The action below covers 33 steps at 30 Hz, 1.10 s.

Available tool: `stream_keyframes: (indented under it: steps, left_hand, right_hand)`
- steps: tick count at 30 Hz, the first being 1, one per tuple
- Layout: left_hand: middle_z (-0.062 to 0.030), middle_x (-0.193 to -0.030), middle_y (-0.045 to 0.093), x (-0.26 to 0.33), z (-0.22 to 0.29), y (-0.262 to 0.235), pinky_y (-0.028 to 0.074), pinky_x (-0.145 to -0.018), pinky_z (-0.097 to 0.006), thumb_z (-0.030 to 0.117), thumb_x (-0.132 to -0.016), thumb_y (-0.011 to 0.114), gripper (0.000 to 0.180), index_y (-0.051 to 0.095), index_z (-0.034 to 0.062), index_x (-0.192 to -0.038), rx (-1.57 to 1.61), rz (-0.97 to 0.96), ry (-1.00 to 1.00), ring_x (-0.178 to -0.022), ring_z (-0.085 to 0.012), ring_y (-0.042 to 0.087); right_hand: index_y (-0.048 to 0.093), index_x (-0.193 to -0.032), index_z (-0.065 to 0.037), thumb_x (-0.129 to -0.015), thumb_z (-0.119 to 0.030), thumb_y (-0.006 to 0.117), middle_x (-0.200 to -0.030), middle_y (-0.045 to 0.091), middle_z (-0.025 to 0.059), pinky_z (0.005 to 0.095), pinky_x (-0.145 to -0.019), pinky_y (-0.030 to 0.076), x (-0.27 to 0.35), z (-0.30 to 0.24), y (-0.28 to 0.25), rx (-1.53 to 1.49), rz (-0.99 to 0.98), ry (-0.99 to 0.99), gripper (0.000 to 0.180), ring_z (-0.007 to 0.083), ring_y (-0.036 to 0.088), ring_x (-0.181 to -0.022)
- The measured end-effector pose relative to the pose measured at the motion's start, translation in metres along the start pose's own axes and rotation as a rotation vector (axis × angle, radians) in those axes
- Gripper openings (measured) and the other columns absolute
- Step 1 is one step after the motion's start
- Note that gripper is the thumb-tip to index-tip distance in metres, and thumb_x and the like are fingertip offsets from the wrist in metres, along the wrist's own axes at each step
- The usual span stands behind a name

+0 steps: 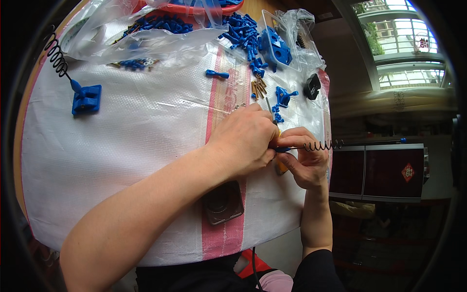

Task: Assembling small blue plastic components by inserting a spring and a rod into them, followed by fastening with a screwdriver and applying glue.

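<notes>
My right hand (pixel 309 163) pinches a black coil-spring rod (pixel 323 145) by its dark blue end piece (pixel 283 150). The spring stretches out to the right, and its thin rod has a small blue tip. My left hand (pixel 248 134) is closed against that blue end from the left; its fingertips are mostly hidden, so what it grips is unclear. A thin metal shaft (pixel 268 106) rises beyond the hands, and a yellow-orange handle-like piece (pixel 280 168) shows below them; whether they are one tool I cannot tell.
Brass-coloured pins (pixel 258 87), a blue clip part (pixel 284 97) and a black part (pixel 312 87) lie beyond my hands. Blue parts (pixel 241 34) are piled at the back near a clear tub (pixel 266 22). A blue base with a spring (pixel 86 100) stands left; a dark device (pixel 224 202) lies near.
</notes>
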<state>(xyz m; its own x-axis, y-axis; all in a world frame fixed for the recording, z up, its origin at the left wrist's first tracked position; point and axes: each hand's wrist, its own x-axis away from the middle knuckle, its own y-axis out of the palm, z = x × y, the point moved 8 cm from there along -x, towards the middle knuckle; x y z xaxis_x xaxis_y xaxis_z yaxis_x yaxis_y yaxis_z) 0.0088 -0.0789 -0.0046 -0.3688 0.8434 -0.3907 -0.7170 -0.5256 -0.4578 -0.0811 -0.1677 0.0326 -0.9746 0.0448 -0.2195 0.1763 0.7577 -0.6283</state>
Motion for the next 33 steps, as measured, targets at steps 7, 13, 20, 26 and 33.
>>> stream_keyframes:
  steps: [7,13,20,26,33]
  left_hand:
    - [-0.0102,-0.09,0.065,-0.0002,0.0,-0.0011,0.049,-0.085,-0.038,0.016,-0.072,0.072,0.013,0.071,0.0052,-0.08,0.014,0.037,0.024,-0.095,-0.0283,0.059]
    - [-0.0101,-0.089,0.066,-0.0009,0.0002,-0.0009,0.049,-0.083,-0.038,0.014,-0.072,0.072,0.012,0.071,0.0047,-0.079,0.023,0.038,0.027,-0.093,-0.0285,0.06]
    - [-0.0097,-0.089,0.066,0.0001,0.0004,-0.002,0.049,-0.083,-0.038,0.013,-0.072,0.071,0.012,0.071,0.0046,-0.08,0.031,0.039,0.031,-0.093,-0.0282,0.06]
    - [-0.0098,-0.088,0.065,0.0005,-0.0003,-0.0024,0.049,-0.083,-0.038,0.013,-0.072,0.071,0.012,0.071,0.0044,-0.08,0.032,0.037,0.025,-0.094,-0.0284,0.06]
    - [-0.0108,-0.09,0.066,0.0007,0.0,-0.0019,0.049,-0.085,-0.039,0.014,-0.072,0.072,0.013,0.072,0.0048,-0.081,0.044,0.019,0.016,-0.095,-0.0292,0.06]
  right_hand:
    - [0.068,-0.102,-0.001,-0.075,0.007,0.074,-0.102,0.063,0.0108,0.0274,-0.083,0.049,0.0002,0.0043,0.0008,-0.038,-0.002,0.011,0.029,0.0177,0.061,-0.096]
    - [0.069,-0.099,-0.002,-0.075,0.006,0.074,-0.1,0.063,0.01,0.0281,-0.083,0.048,0.0009,0.0058,0.0004,-0.034,0.017,0.011,0.026,0.0181,0.062,-0.093]
    - [0.07,-0.098,-0.002,-0.075,0.004,0.075,-0.098,0.064,0.0106,0.0294,-0.082,0.049,0.0006,0.007,0.001,-0.023,0.032,-0.03,0.024,0.0194,0.062,-0.092]
    - [0.069,-0.099,-0.002,-0.075,0.005,0.075,-0.098,0.064,0.0112,0.0302,-0.081,0.05,0.0025,0.0077,0.0024,0.031,0.046,-0.066,0.026,0.0203,0.063,-0.091]
    - [0.067,-0.099,-0.002,-0.073,0.005,0.075,-0.098,0.064,0.0116,0.031,-0.079,0.05,0.0038,0.0047,0.0041,0.08,0.058,-0.1,0.028,0.0213,0.064,-0.09]
